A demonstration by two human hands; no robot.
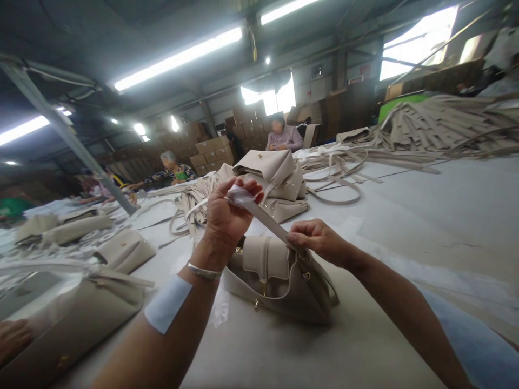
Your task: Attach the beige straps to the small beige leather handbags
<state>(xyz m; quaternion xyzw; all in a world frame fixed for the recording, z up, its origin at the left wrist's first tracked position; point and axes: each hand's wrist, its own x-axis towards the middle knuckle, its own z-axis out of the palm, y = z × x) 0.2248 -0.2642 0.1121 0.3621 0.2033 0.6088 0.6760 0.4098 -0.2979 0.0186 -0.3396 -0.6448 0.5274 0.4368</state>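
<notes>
- Now we are leaning over the pale table (pixel 425 216), which is filling the lower half of the frame.
- A beige handbag (pixel 271 275) is lying at lower centre, under our hands.
- Our left hand (pixel 227 213) is closing around the strap (pixel 265 219) at its white wrapping (pixel 239 195).
- Our right hand (pixel 318 240) is pinching the strap's lower end.

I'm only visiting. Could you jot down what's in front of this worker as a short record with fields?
Place: workshop table, people seated beyond
Left hand: raised, gripping the strap at its white-wrapped end
Right hand: pinching the same strap lower down
Handbag: beige, lying on the table under both hands
Behind: stacked handbags
Far right: pile of loose straps
Near left: flat beige bag
</notes>
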